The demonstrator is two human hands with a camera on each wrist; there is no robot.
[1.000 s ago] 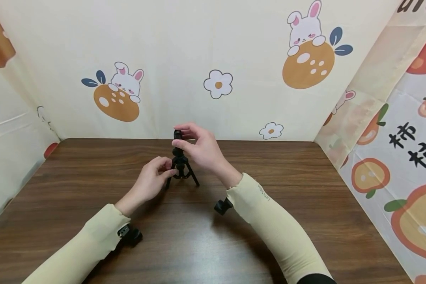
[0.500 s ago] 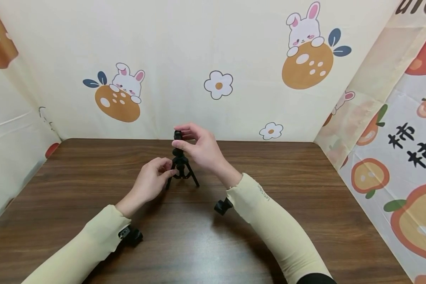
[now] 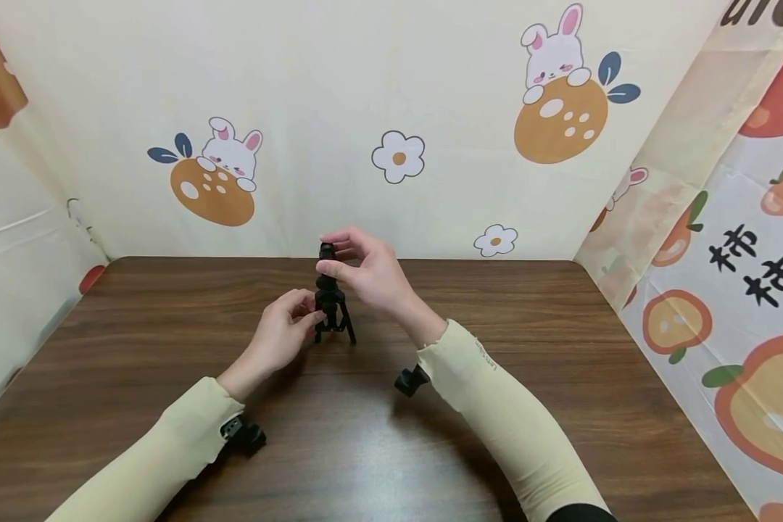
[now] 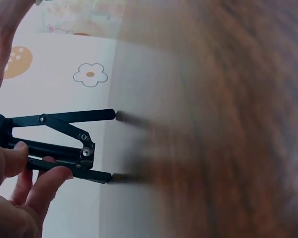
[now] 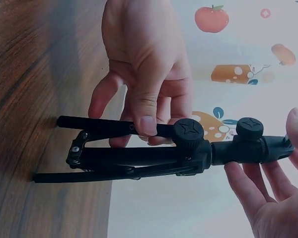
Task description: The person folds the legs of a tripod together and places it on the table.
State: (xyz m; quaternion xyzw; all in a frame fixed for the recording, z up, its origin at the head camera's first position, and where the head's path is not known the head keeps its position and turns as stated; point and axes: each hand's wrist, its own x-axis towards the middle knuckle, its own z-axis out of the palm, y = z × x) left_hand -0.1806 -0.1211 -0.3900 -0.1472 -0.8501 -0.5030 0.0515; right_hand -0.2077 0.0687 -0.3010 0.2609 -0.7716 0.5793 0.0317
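Observation:
A small black tripod point(image 3: 330, 299) stands upright near the back of the table, its legs only slightly spread. My left hand point(image 3: 279, 332) pinches one leg point(image 4: 92, 174) between thumb and fingers. At the top, my right hand point(image 3: 377, 274) grips the tripod's head point(image 5: 275, 148) between the thumb and the fingers. Two round knobs, one of them a large knob point(image 5: 188, 130) with a star mark, show in the right wrist view. Hinged braces point(image 4: 69, 128) join the legs to the centre column. The leg tips appear to be at the tabletop.
The dark wood table point(image 3: 496, 348) ends at a cream cloth wall point(image 3: 326, 87) just behind the tripod. Another printed cloth point(image 3: 757, 290) hangs along the right side. Black wrist cameras sit at both cuffs, one being the left camera point(image 3: 244, 435).
The tripod's legs have drawn inward and stand closer together than half a second ago. Both hands keep nearly the same places on it.

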